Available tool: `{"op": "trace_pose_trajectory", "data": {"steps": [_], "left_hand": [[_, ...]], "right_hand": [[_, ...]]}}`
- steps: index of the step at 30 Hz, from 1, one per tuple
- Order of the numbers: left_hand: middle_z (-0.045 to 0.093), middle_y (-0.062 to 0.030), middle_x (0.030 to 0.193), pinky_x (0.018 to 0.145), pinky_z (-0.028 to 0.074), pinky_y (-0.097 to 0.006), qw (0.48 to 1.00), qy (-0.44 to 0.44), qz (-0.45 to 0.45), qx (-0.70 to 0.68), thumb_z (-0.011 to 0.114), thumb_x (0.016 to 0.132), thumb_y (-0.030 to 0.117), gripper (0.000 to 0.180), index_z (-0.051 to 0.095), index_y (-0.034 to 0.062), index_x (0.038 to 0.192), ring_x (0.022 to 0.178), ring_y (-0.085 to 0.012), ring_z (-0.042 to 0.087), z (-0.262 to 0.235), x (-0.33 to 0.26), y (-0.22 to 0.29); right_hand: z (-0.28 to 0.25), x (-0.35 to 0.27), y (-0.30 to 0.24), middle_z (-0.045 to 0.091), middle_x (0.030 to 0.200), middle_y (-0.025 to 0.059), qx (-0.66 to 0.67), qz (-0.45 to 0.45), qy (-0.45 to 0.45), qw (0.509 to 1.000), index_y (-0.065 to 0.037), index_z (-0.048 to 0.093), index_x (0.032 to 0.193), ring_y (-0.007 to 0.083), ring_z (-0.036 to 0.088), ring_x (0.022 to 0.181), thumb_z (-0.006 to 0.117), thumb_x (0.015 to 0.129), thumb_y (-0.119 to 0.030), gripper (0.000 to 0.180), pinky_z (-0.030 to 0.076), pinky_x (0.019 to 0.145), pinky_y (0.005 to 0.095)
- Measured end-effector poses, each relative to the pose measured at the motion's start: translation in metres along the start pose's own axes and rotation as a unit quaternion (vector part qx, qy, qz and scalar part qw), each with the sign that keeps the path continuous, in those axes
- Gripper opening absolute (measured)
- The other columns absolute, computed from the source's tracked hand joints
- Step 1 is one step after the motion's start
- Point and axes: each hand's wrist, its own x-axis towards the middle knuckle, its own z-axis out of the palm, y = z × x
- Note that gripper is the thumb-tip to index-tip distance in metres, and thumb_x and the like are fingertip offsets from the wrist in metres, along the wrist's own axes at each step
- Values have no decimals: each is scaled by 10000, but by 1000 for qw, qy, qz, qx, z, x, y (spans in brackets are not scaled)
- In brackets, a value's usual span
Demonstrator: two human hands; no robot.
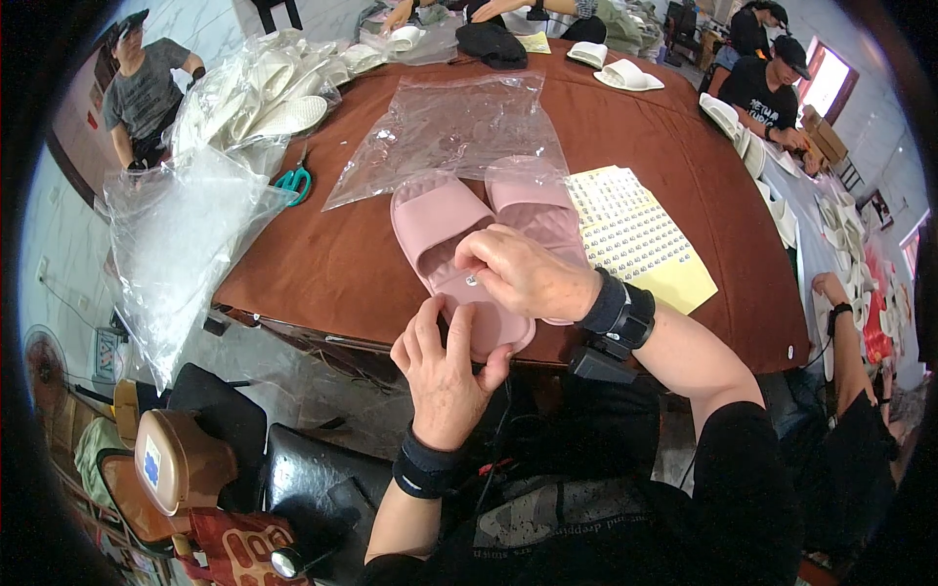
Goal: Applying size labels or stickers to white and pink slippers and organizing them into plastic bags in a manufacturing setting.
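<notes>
Two pink slide sandals lie side by side on the brown cloth. My left hand [445,366] holds the heel of the left pink slide [440,220], fingers on its footbed and thumb at the heel edge. Over the same footbed, my right hand [518,269] is closed with curled fingers. A small pale sticker [471,280] shows just under those fingers; whatever they may pinch is hidden. The right pink slide [535,200] is partly covered by my right hand. Beside it lies a yellow sheet of small stickers [640,234].
A clear plastic bag [459,122] lies flat beyond the slides. Teal-handled scissors [295,183] rest left, near bagged white slides [283,93] and hanging clear plastic [186,230]. White slides [625,75] and a black cap [491,44] sit at the far edge. Other people work around me.
</notes>
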Motion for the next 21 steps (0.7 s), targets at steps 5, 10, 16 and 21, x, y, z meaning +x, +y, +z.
{"op": "trace_pose_trajectory", "data": {"steps": [5, 10, 16, 21], "left_hand": [[466, -157, 1253, 964, 303, -431, 1000, 2, -4, -5, 680, 764, 402, 531, 547, 71, 1158, 1150, -325, 443, 1, 0, -1], [451, -163, 1260, 951, 307, -440, 1000, 2, -2, 0, 709, 733, 390, 563, 543, 90, 1180, 1131, -322, 448, 0, 0, -1], [456, -160, 1254, 950, 309, -438, 1000, 4, -2, 1, 707, 734, 392, 560, 544, 89, 1176, 1126, -320, 451, 1, 0, 0], [458, -158, 1253, 948, 310, -439, 1000, 4, 0, 2, 703, 738, 401, 563, 543, 89, 1178, 1126, -318, 451, 0, 0, 1]], "right_hand": [[-4, 1, -6, 560, 913, 135, 33, 31, -3, 999, 2, 532, 982, 254, 560, 864, 525, 821, 8, 161, 459, 774, 337], [-3, 1, -4, 558, 926, 132, 44, 44, 1, 998, 3, 532, 988, 251, 560, 862, 526, 816, 16, 173, 460, 776, 336], [-2, 0, -3, 558, 931, 134, 28, 34, -15, 999, 2, 528, 988, 256, 560, 878, 529, 809, 17, 180, 460, 786, 340], [0, 0, -1, 561, 929, 132, 12, 13, -17, 1000, -4, 529, 990, 278, 551, 908, 521, 820, -16, 170, 452, 800, 361]]}}
